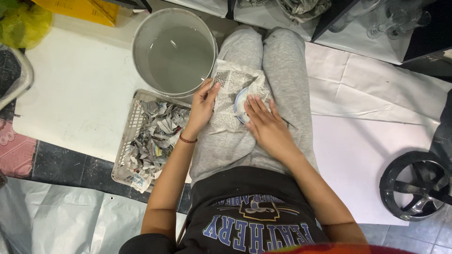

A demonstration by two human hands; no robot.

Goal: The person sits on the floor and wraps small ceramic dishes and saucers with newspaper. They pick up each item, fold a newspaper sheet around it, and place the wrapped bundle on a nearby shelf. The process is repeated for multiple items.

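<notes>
Carrier: the person's lap, legs in grey sweatpants point(282, 70), is seen from above; the things in hand are borne there, not on a desk.

Left hand: the left hand point(202, 106) is laid on the left edge of a crumpled sheet of printed newspaper point(233, 82); fingers are curled over that edge, pinching the paper. A red-brown bead bracelet point(187, 139) is worn at the wrist.

Right hand: the right hand point(263, 122) is pressed flat, fingers spread, on the lower right part of the newspaper and on the rim of the dish beneath; no closed grasp is seen.

Wrapped thing: a small round white dish with a blue rim point(241, 104) is partly covered by the newspaper; only an arc of it is shown between the two hands, near the middle of the lap.

Bucket: a round grey plastic bucket of cloudy water point(141, 47) is set just beyond the left knee, touching or nearly touching the newspaper's far left corner.

Basket: a white plastic mesh basket point(134, 108) filled with torn newspaper scraps point(155, 136) is placed beside the left thigh, just under the bucket's near side.

Floor cover: white sheeting point(80, 89) is spread under bucket and basket.

Right side: a black wheel-shaped object point(414, 186) is lying well apart, by the sheeting's right edge.
</notes>
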